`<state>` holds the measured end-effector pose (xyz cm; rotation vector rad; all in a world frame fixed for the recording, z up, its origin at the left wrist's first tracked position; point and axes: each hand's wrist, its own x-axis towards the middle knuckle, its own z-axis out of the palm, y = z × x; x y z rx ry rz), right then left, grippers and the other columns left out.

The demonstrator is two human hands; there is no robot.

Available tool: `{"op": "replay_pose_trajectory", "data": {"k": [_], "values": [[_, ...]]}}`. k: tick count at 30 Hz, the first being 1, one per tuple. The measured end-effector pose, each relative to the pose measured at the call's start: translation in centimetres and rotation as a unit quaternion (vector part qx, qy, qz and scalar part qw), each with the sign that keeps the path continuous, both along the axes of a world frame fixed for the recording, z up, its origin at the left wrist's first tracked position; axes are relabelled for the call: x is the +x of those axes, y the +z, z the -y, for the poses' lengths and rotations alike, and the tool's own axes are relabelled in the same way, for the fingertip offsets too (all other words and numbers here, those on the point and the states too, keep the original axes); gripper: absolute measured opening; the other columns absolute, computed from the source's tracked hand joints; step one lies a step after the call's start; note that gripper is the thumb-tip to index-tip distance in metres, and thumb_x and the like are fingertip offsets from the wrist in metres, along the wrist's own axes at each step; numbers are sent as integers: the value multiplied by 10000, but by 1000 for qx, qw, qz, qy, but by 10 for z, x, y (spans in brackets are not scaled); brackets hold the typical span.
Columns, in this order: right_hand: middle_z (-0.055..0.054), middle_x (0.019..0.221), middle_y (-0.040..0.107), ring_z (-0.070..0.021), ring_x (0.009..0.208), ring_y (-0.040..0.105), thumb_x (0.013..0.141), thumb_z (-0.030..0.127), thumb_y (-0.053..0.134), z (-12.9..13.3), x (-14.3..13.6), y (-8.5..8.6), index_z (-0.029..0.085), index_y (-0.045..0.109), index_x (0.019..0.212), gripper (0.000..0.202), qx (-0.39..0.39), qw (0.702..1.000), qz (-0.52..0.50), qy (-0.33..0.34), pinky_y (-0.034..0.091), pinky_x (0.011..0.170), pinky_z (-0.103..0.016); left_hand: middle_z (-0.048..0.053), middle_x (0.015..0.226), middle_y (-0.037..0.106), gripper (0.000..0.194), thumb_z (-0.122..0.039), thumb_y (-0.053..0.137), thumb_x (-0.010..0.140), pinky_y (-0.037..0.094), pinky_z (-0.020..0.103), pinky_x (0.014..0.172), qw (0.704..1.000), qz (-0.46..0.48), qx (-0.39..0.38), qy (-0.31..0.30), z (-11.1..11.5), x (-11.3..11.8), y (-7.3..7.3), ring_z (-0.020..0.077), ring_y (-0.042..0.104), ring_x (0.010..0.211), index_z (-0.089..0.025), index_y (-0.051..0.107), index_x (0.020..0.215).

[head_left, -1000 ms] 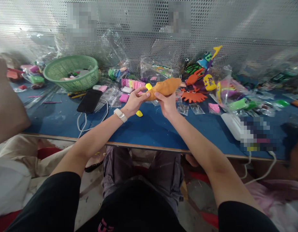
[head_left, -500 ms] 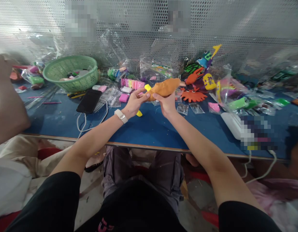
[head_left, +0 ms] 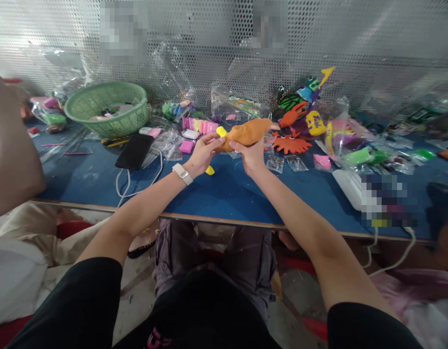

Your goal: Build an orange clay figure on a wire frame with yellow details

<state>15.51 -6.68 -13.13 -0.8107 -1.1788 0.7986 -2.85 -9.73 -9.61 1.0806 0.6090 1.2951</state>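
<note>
An orange-brown clay figure [head_left: 252, 132], long and tapered toward the right, is held above the blue table between both hands. My left hand [head_left: 202, 154] is closed round its left end, thumb on the near side. Beside those fingertips a small yellow clay piece [head_left: 221, 131] shows at the figure's left end; whether it is stuck on I cannot tell. My right hand [head_left: 253, 157] grips the figure's middle from below, its thumb pressed on the near side and the other fingers hidden behind. Another yellow piece [head_left: 209, 170] shows just below my left hand.
Left of my hands are a black phone [head_left: 134, 151] with a white cable and a green basket [head_left: 107, 114]. Behind lie pink clay blocks [head_left: 200, 125]. An orange clay crab [head_left: 291, 143] and a white device [head_left: 349, 189] are at right. A person's arm [head_left: 13, 160] rests at far left.
My hands and the clay figure stay almost in place, with only slight finger movement at its left end. The neighbour's forearm at far left has shifted a little.
</note>
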Motion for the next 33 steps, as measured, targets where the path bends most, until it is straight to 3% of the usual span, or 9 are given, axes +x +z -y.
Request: {"op": "replay_pose_trajectory", "data": {"k": [5, 11, 20, 26, 30, 33], "values": [[-92, 1610, 662, -400, 1563, 640, 654, 839, 1010, -4, 5, -3, 407, 502, 1521, 1094, 6, 999, 38, 7, 535, 1373, -679, -10, 891, 765, 482, -448, 1118, 800, 531, 364, 896, 1000, 8, -3, -12, 0, -2, 1, 186, 748, 898, -233, 707, 931], [-78, 1526, 675, -378, 1488, 691, 556, 770, 1073, -1, 3, -1, 393, 501, 1395, 1083, 14, 1000, -9, 0, 552, 1363, -647, -16, 902, 783, 611, -518, 1184, 685, 521, 337, 866, 999, 13, -10, -31, -2, -3, -1, 167, 733, 861, -229, 731, 977], [-70, 1490, 682, -373, 1463, 710, 593, 756, 1069, -4, -1, -8, 393, 476, 1375, 1047, 30, 999, -35, -15, 548, 1361, -660, 1, 886, 754, 564, -532, 1150, 724, 494, 348, 856, 1000, -19, -9, -15, 0, -2, 0, 179, 708, 863, -229, 731, 951], [-88, 1660, 555, -369, 1594, 624, 576, 723, 1068, -6, -10, -12, 465, 318, 1576, 1276, 32, 996, -78, -29, 499, 1404, -659, 4, 927, 773, 594, -528, 1165, 706, 509, 346, 839, 1000, -5, -17, -15, -2, 1, -6, 176, 728, 889, -219, 718, 944], [-83, 1748, 502, -388, 1620, 613, 624, 702, 1046, 1, -15, -9, 542, 147, 1720, 1426, 27, 996, -83, -20, 509, 1388, -691, -38, 812, 729, 642, -504, 1197, 647, 492, 329, 752, 1000, -9, -5, -18, -7, 3, -12, 137, 668, 746, -234, 693, 939], [-103, 1748, 496, -389, 1622, 612, 623, 754, 1012, 5, -16, -5, 516, 103, 1756, 1472, 10, 998, -64, -25, 494, 1407, -694, -43, 811, 738, 605, -497, 1180, 667, 513, 335, 760, 1000, -20, 0, -17, -7, 2, -12, 140, 667, 736, -247, 707, 950]]}}
